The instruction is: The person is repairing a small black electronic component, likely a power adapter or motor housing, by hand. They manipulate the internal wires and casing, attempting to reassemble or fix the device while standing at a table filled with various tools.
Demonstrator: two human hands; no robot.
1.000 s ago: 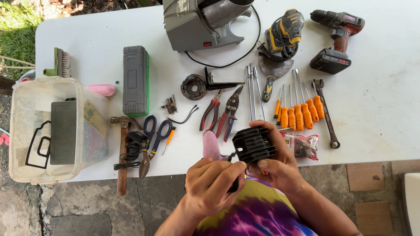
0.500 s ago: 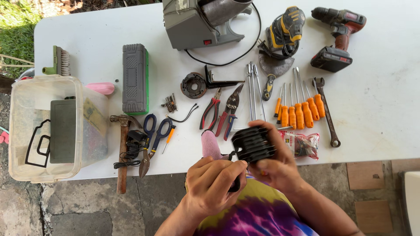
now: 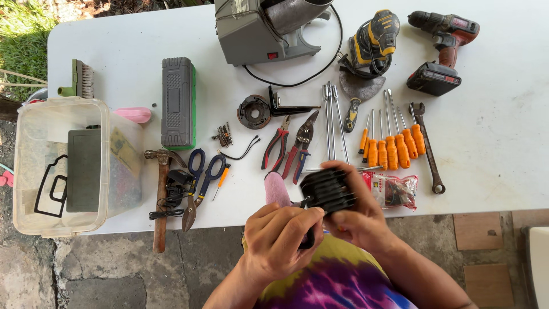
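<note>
Nothing has shifted: your right hand (image 3: 357, 214) still grips the black ribbed part (image 3: 327, 190), left hand (image 3: 280, 234) clenched at its seven o'clock.

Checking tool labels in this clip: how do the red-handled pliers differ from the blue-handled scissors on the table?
The red-handled pliers lie mid-table with short jaws pointing away from the person; the blue-handled scissors lie further left beside the hammer, blades pointing toward the person. The pliers have straight grips, the scissors loop handles. Both lie flat and untouched.
</note>
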